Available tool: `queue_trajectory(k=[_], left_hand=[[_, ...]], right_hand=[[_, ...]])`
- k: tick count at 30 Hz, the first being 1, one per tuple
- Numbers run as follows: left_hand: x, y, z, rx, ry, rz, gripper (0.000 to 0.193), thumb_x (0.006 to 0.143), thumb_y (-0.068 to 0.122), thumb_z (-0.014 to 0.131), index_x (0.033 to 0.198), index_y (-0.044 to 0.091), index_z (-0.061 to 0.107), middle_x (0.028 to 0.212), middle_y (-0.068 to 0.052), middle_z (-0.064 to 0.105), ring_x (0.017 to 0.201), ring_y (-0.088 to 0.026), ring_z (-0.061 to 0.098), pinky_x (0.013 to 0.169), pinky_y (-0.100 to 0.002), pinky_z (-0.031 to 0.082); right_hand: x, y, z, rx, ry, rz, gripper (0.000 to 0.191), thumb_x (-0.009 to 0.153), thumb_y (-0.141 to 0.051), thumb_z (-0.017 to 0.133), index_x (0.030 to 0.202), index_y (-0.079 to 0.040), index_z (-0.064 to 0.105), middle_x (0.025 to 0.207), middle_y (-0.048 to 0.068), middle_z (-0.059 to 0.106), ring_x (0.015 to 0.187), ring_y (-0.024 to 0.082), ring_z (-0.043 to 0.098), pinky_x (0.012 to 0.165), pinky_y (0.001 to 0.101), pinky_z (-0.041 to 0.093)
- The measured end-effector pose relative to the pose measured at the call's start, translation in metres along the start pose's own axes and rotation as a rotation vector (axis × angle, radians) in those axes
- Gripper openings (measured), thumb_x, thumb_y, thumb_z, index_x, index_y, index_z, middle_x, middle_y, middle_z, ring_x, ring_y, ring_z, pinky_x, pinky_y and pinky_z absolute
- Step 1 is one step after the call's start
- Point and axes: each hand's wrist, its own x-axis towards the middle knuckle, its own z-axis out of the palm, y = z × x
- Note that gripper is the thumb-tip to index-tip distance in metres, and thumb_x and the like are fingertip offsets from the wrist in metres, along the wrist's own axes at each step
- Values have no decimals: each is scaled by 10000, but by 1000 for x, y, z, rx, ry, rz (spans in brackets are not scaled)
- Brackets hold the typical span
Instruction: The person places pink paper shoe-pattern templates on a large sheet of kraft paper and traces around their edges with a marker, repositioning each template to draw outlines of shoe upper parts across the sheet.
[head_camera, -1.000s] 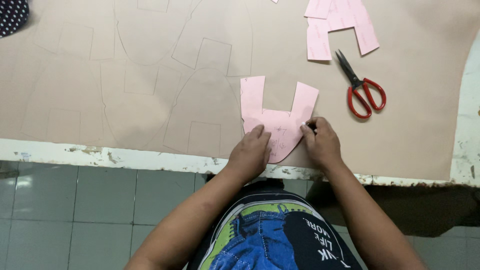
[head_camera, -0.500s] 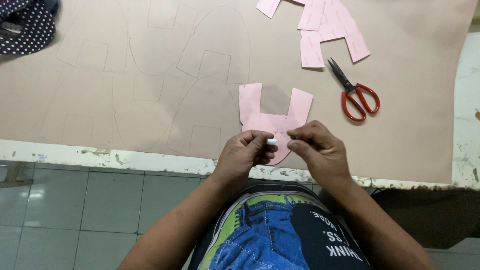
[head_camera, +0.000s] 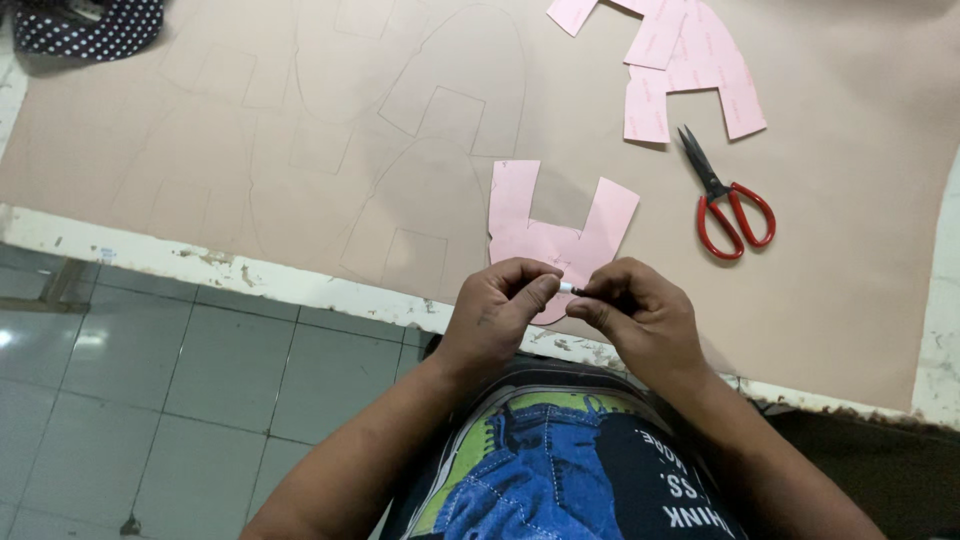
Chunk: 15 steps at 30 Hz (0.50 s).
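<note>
A pink U-shaped pattern piece (head_camera: 555, 220) lies on the large beige sheet (head_camera: 300, 130), which carries several traced outlines. Just above its near end, my left hand (head_camera: 500, 310) and my right hand (head_camera: 635, 315) meet over the table edge. Between their fingertips they pinch a small pen (head_camera: 570, 289), white on the left side and dark on the right. Whether the white part is a cap I cannot tell.
Red-handled scissors (head_camera: 725, 195) lie shut on the sheet to the right. More pink cut pieces (head_camera: 680, 65) sit at the back right. A dark polka-dot cloth (head_camera: 90, 25) is at the far left corner. The chipped white table edge (head_camera: 200, 262) borders grey floor tiles.
My hands lifted off the pink piece and came together, both holding the small pen between them. The view has shifted slightly left and forward.
</note>
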Motion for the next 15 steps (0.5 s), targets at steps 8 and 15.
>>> queue_trajectory(k=[8,15], left_hand=[[-27,-21,74,-29,59,-45,200,1010,166,653,1060,-14,724,883,-29,716,806,-73,646,740,-229,552],[-47,-42,103,-133,277,-96,254,1017,219,632,1066,-16,715,880,-62,735,770,-92,679,729,-251,583]], right_hand=[[-30,-13,-65,-135,-132,-101,186,823,11,779,1003,13,733,1017,74,616,809,99,636,663,230,540],[-56,-12,-92,-213,-145,69,144,881,-66,747,1019,-24,747,918,38,724,835,109,689,744,258,551]])
